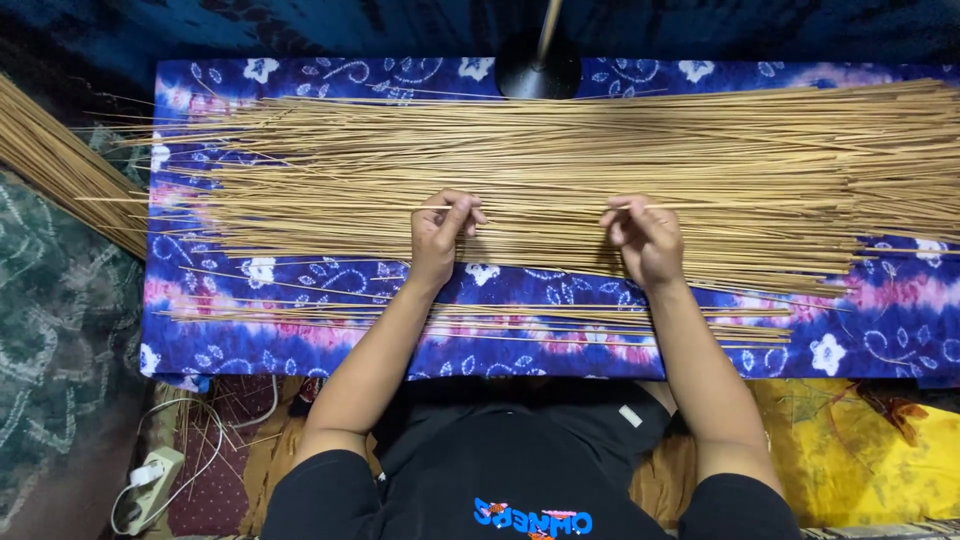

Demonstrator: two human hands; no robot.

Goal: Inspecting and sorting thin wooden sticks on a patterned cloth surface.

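Note:
A wide layer of thin tan sticks (560,160) lies spread across a blue and purple flowered cloth (880,320). My left hand (440,235) and my right hand (645,240) pinch the two ends of one thin stick (540,208) held just over the near edge of the layer. A smaller row of sticks (480,315) lies apart on the cloth, closer to me, between my forearms.
A black round lamp base (538,75) with a pole stands at the cloth's far edge. Another bundle of sticks (60,165) lies at the left. A white power strip with cables (150,485) sits at the lower left. Yellow cloth (860,450) lies at the lower right.

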